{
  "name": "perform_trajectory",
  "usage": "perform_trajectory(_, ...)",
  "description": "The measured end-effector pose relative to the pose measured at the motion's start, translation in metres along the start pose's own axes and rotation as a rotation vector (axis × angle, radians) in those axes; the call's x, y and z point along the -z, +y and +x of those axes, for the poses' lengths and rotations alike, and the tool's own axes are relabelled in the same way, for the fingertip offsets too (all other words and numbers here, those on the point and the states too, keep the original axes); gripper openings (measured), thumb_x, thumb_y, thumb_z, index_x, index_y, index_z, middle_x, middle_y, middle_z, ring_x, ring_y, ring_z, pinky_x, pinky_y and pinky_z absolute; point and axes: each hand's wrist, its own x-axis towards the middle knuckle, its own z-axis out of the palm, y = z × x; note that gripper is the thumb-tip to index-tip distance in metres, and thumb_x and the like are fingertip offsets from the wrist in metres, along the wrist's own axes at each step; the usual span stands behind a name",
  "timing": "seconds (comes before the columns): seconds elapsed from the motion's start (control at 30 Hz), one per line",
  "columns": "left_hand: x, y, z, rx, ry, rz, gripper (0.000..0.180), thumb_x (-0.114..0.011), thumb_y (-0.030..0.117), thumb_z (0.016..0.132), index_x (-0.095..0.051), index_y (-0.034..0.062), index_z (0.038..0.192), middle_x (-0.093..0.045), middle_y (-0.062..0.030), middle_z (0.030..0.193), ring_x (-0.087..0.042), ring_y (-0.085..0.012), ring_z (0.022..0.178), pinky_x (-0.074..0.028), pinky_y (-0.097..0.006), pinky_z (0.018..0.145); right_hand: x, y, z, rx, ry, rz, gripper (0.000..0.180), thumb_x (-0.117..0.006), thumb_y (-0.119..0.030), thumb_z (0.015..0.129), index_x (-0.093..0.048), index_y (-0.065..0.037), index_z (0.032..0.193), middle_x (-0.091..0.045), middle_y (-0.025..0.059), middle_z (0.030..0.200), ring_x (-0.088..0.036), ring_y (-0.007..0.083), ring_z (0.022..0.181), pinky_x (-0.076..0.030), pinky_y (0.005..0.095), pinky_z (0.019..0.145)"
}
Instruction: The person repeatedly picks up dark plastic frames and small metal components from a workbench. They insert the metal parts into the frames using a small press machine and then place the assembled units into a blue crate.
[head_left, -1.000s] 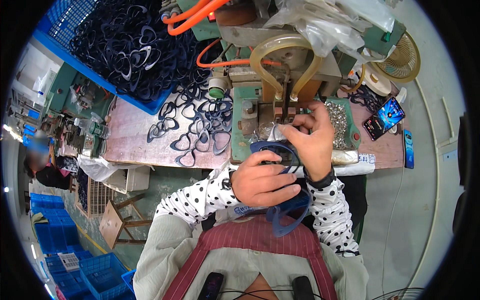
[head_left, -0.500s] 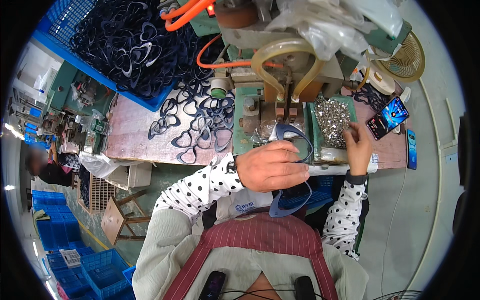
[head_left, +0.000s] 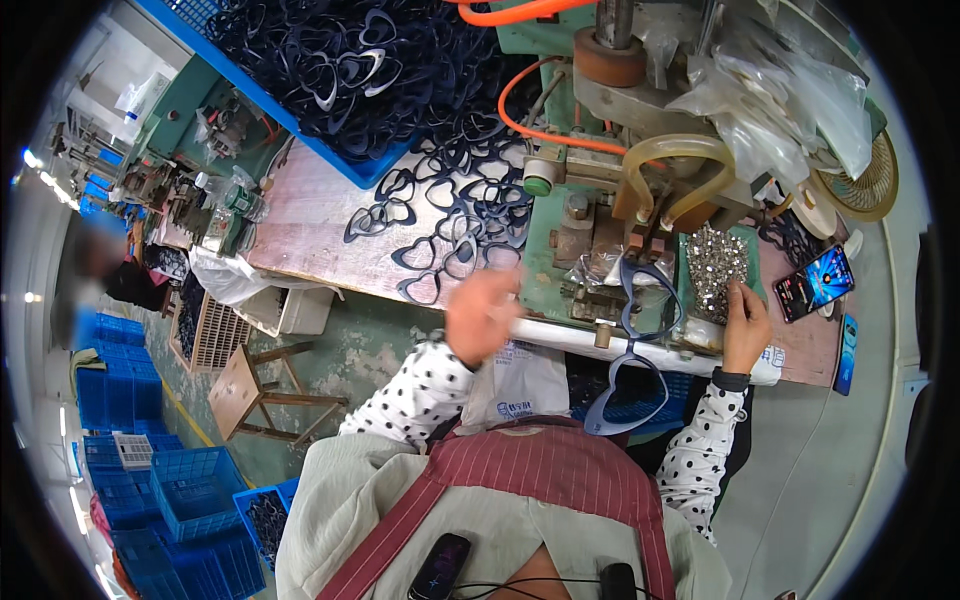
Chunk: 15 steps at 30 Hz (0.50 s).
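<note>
Left hand (head_left: pixel 484 315) now off the blue heart-shaped frame (head_left: pixel 632 340), blurred left of it, grip unclear, right hand (head_left: pixel 745 325) still right of frame, fingers on the silver studs (head_left: pixel 715 265).

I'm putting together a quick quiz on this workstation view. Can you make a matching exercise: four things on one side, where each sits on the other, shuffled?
Things:
1. left hand
2. right hand
3. heart-shaped glasses frame
4. phone

Places:
A. lit up, on the bench right of the right hand
B. hanging over the bench's front edge at the green machine
C. at the pile of small shiny parts
D. blurred, empty, near the loose dark frames on the bench

Pairs: 1-D, 2-C, 3-B, 4-A
</note>
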Motion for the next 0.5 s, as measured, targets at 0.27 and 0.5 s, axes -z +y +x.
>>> perform_trajectory(0.27, 0.045, -0.107, -0.036, 1.293, -0.253, -0.495, 0.040, -0.041, 0.039, 0.103, -0.049, 0.0028, 0.118, -0.063, -0.0113, 0.064, -0.051, -0.0130, 0.040, -0.039, -0.024, 0.036, -0.003, 0.013, -0.001, -0.067, 0.020, 0.101, 0.018, -0.060, -0.015, 0.094, -0.066, -0.003, 0.105, -0.071, 0.0105, 0.090, -0.069, 0.0167, 0.076, -0.051, 0.0307, 0.069)
perform_trajectory(0.5, 0.047, -0.111, -0.032, 1.172, -0.266, -0.326, 0.037, -0.049, 0.034, 0.101, -0.050, 0.0060, 0.126, -0.061, -0.0091, 0.059, -0.052, -0.0140, 0.037, -0.039, -0.026, 0.033, -0.003, -0.001, -0.003, 0.063, 0.092, -0.005, 0.014, -0.057, -0.017, 0.096, -0.064, -0.005, 0.102, -0.070, 0.0100, 0.087, -0.068, 0.0182, 0.080, -0.051, 0.0314, 0.069)
